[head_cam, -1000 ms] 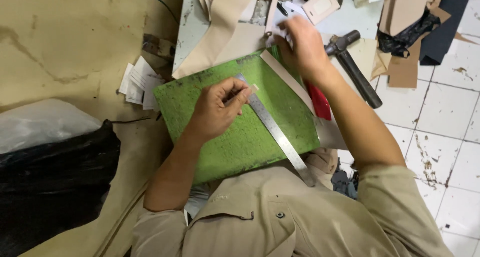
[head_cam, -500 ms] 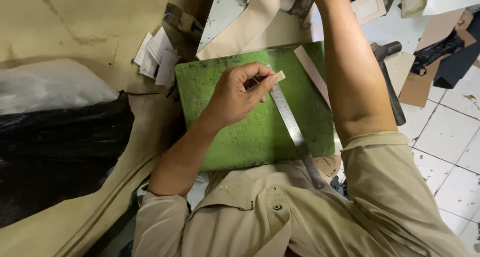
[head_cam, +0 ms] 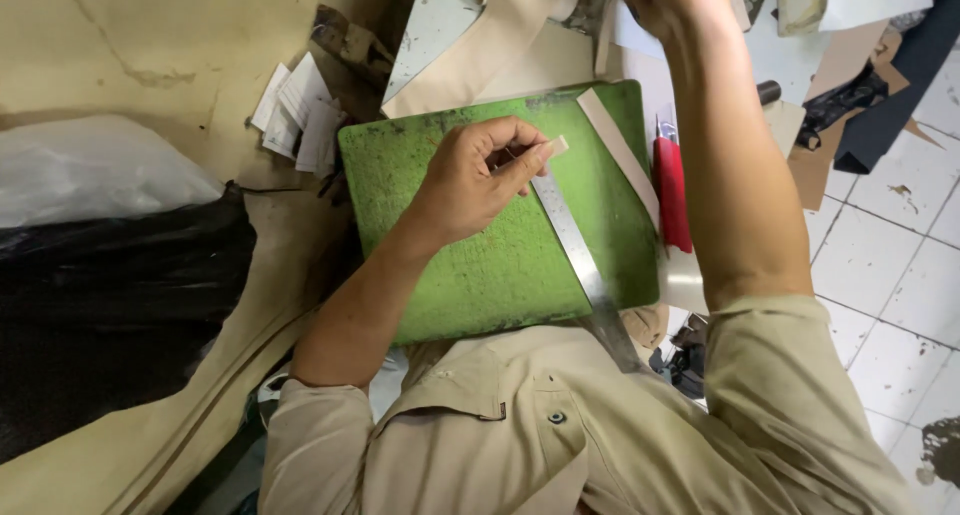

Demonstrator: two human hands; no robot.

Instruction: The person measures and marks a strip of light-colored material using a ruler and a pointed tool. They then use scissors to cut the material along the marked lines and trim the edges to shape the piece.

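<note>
A scuffed green cutting mat (head_cam: 470,275) rests on my lap. My left hand (head_cam: 470,180) sits over its upper middle, thumb and fingers pinching a small beige scrap (head_cam: 556,147). Just below that scrap a steel ruler (head_cam: 575,250) runs diagonally down to the mat's lower right edge. A long beige strip (head_cam: 615,150) lies along the mat's right side, next to a red-handled tool (head_cam: 672,190). My right hand (head_cam: 665,0) reaches past the mat's far edge among pale sheets at the top of the view. Its fingers are partly cut off, so what it holds is unclear.
A large beige sheet (head_cam: 490,55) lies beyond the mat. Loose white paper slips (head_cam: 295,110) sit to the mat's upper left. A black bag (head_cam: 110,295) and a white plastic bag (head_cam: 90,175) fill the left. Dark and brown scraps (head_cam: 870,105) lie on the white tiled floor (head_cam: 880,265) at right.
My right hand has stretched farther forward, beyond the mat. My left hand has lifted off the ruler and now pinches the small beige scrap. The view has shifted.
</note>
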